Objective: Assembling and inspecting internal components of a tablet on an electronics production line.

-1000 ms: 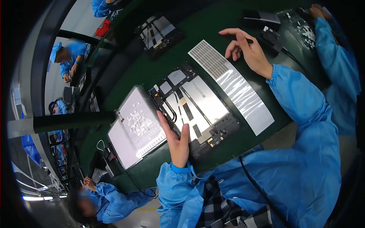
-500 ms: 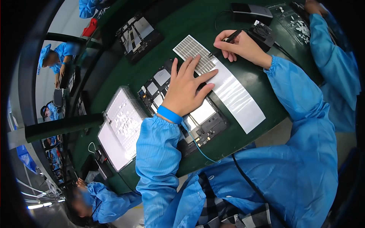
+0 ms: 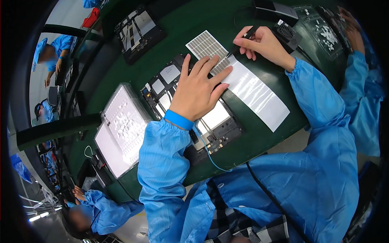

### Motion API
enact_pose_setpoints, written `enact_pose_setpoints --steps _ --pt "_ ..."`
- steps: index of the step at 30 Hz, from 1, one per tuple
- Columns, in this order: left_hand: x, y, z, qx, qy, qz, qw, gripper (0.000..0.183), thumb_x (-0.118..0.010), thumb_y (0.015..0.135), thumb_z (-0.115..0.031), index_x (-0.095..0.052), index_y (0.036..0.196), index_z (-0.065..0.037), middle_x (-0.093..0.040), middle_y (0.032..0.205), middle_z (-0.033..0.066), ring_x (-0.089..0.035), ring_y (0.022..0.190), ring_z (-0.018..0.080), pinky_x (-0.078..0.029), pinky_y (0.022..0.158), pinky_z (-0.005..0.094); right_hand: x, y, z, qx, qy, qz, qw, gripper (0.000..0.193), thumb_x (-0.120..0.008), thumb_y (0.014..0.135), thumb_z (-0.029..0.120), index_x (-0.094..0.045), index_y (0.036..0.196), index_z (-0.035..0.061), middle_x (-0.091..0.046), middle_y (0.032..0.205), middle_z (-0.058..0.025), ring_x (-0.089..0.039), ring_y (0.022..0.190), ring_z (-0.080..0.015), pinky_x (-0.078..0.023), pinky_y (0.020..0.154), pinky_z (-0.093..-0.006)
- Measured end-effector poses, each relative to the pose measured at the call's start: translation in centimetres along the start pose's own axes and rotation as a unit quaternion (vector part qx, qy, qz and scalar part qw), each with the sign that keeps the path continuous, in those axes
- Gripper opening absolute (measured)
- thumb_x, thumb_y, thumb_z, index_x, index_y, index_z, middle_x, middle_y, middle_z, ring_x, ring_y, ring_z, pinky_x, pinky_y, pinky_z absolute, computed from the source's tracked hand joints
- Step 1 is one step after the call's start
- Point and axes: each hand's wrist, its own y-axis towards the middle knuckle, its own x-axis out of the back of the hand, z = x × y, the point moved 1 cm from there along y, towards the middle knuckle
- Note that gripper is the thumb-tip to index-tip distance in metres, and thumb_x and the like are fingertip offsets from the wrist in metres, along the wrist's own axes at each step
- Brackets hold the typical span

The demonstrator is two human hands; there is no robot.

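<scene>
Part-gridded sheet [image 3: 259,95] lies glossy; right hand [image 3: 265,45] holds slim black tool [image 3: 251,32].

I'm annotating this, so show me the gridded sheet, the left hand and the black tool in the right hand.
Gridded sheet [image 3: 255,89]: head view, on its plain white part.
Left hand [image 3: 194,94]: head view, middle of its back.
Black tool [image 3: 251,32]: head view, upper part of its shaft.

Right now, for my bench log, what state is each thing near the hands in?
Left hand: open, spread across the label strip
Right hand: closed around the black pen-like tool
Black pen-like tool: held, tip at the label strip
Label strip: laid out, grey labels at its far end
Nearer device chassis: open, partly covered by left hand
Farther device chassis: open, untouched
White tray: strewn with white pieces
Blue wristband: worn
</scene>
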Motion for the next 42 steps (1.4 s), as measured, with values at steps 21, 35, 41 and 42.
enact_pose_setpoints --steps 21,35,41,42 --pt "-0.5 -0.2 -0.2 -0.010 0.031 -0.009 0.999 0.038 -0.043 0.102 -0.033 -0.056 0.138 -0.027 -0.048 0.143 0.0126 -0.041 0.134 0.0316 -0.017 0.118 0.0559 0.2 -0.1 -0.2 0.015 0.011 0.014 1.000 0.021 -0.065 0.095 0.024 -0.068 0.099 0.0037 -0.067 0.076 -0.0054 -0.060 0.060 -0.0078 -0.047 0.054 -0.0197" --pt "5.8 -6.9 5.6 0.106 0.079 -0.159 0.978 0.057 -0.070 0.085 -0.038 -0.056 0.133 -0.011 -0.057 0.129 0.0156 -0.052 0.122 0.0335 -0.028 0.113 0.0551 0.8 0.4 0.2 0.008 0.167 -0.076 0.983 0.037 -0.052 0.103 0.030 -0.061 0.119 -0.0020 -0.064 0.092 -0.0064 -0.056 0.070 -0.0079 -0.048 0.063 -0.0236" --pt "4.5 -10.2 8.9 0.221 0.019 0.006 0.975 0.075 -0.063 0.087 -0.057 -0.047 0.140 -0.007 -0.059 0.128 0.0176 -0.057 0.116 0.0343 -0.018 0.119 0.0527 -4.5 2.5 3.1 0.021 0.153 -0.049 0.987 0.032 -0.059 0.099 0.029 -0.064 0.108 -0.0007 -0.066 0.087 -0.0074 -0.057 0.065 -0.0087 -0.047 0.061 -0.0231" --pt "4.4 -10.2 8.7 0.205 0.028 0.014 0.978 0.076 -0.061 0.088 -0.058 -0.046 0.142 -0.006 -0.059 0.127 0.0183 -0.058 0.115 0.0347 -0.018 0.119 0.0526 -5.8 3.3 3.6 0.026 0.135 -0.035 0.990 0.031 -0.060 0.099 0.030 -0.064 0.106 -0.0004 -0.067 0.086 -0.0084 -0.058 0.065 -0.0089 -0.048 0.061 -0.0232"
